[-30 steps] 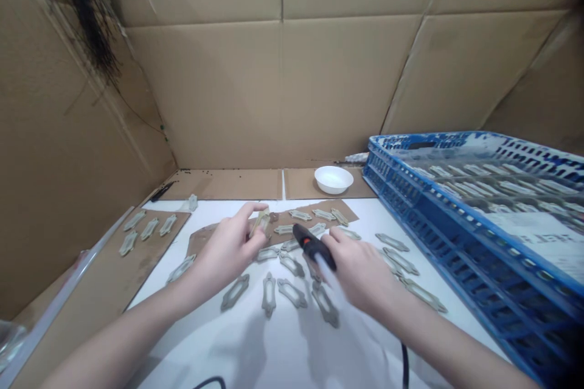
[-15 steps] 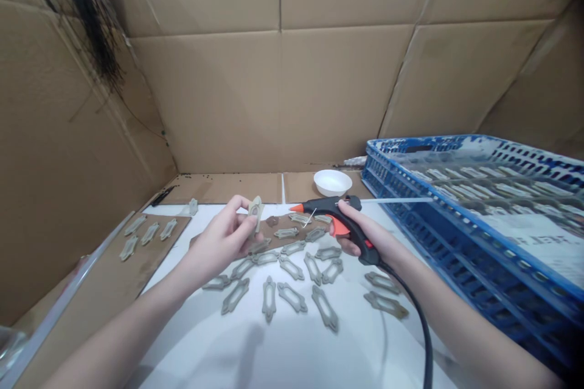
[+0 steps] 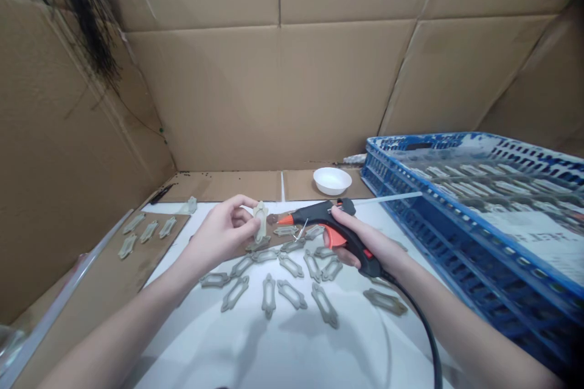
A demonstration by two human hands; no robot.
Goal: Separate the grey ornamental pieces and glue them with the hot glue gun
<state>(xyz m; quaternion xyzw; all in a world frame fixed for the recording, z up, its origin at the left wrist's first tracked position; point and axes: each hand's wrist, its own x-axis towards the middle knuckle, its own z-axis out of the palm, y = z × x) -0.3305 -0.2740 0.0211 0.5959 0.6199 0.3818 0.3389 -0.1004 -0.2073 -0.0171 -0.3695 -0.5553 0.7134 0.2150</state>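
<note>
Pinched between the thumb and fingers of my left hand (image 3: 230,226) is a small pale frame-shaped piece (image 3: 260,222), held upright above the table. My right hand (image 3: 360,237) wraps round a black and orange hot glue gun (image 3: 314,213). Its orange nozzle points left, its tip a short gap from the held piece. A clear glue stick (image 3: 395,197) juts from the gun's back. Several similar grey frame pieces (image 3: 269,296) lie on the white table (image 3: 292,352) below my hands, some on a brown cardboard strip (image 3: 237,250).
On the right stands a blue plastic crate (image 3: 410,237) holding rows of pieces and a printed sheet. A white bowl (image 3: 332,181) sits at the back. More pieces rest on a cardboard sheet (image 3: 159,249) at left. The gun's black cable (image 3: 431,340) trails towards me. Cardboard walls (image 3: 274,97) enclose the table.
The glue gun has moved left and slightly down, its nozzle now nearer the held piece. My left hand has turned that piece so its face shows more.
</note>
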